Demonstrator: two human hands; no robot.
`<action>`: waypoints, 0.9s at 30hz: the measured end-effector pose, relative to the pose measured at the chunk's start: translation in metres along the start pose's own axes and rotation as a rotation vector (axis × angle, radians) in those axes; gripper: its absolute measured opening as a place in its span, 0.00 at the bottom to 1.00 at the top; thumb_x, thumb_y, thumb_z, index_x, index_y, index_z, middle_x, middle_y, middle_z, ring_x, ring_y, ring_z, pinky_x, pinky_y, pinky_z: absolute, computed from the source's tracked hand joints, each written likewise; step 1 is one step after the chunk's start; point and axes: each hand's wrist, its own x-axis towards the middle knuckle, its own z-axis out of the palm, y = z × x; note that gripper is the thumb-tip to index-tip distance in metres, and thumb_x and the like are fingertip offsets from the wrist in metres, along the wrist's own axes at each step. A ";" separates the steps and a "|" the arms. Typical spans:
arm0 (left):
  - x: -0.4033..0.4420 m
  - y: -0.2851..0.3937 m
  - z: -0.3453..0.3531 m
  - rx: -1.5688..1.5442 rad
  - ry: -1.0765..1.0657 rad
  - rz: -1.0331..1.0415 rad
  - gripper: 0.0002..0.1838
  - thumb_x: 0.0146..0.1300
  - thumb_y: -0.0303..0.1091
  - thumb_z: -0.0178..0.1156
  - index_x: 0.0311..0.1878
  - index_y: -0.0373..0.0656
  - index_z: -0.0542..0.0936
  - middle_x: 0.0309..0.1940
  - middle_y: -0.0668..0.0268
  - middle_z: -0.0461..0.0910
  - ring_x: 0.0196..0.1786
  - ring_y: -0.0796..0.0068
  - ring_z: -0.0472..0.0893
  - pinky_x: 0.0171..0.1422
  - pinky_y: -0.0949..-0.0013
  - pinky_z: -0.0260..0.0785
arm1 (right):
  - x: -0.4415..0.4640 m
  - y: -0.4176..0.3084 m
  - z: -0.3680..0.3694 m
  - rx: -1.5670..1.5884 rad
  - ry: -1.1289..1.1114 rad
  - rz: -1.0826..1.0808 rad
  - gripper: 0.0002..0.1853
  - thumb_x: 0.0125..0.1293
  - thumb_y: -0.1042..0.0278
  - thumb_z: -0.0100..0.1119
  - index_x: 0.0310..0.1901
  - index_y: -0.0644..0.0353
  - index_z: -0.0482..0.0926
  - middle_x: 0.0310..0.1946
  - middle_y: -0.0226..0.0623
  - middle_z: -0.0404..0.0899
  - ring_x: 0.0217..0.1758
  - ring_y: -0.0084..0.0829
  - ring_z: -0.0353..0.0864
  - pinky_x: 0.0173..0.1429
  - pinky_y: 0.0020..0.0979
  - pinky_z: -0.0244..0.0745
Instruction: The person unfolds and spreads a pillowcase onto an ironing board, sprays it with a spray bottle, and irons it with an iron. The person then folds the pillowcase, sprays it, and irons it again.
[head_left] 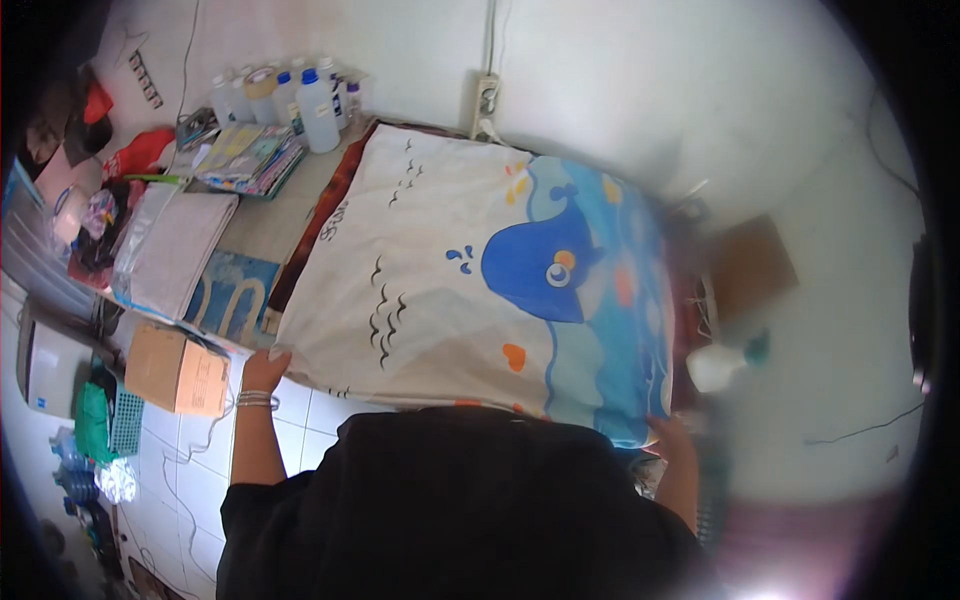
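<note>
A white and blue cloth printed with a blue whale, birds and orange hearts lies spread over a table. My left hand is closed on its near left corner, a bracelet round the wrist. At the near right corner, my right hand is closed on the cloth's edge, its fingers partly hidden. A dark red patterned cloth shows from beneath along the left side.
Bottles with blue caps and a stack of magazines stand at the back left. A cardboard box is left of my left arm. A white spray bottle and a brown board are on the right. A wall socket is behind.
</note>
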 end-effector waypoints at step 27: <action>0.179 0.189 -0.300 -1.671 -0.127 0.424 0.19 0.64 0.41 0.54 0.53 0.40 0.71 0.52 0.62 0.75 0.53 0.71 0.76 0.58 0.68 0.69 | -0.012 -0.348 -0.009 0.350 0.180 -0.836 0.23 0.63 0.58 0.55 0.54 0.66 0.70 0.48 0.41 0.75 0.53 0.35 0.74 0.57 0.40 0.69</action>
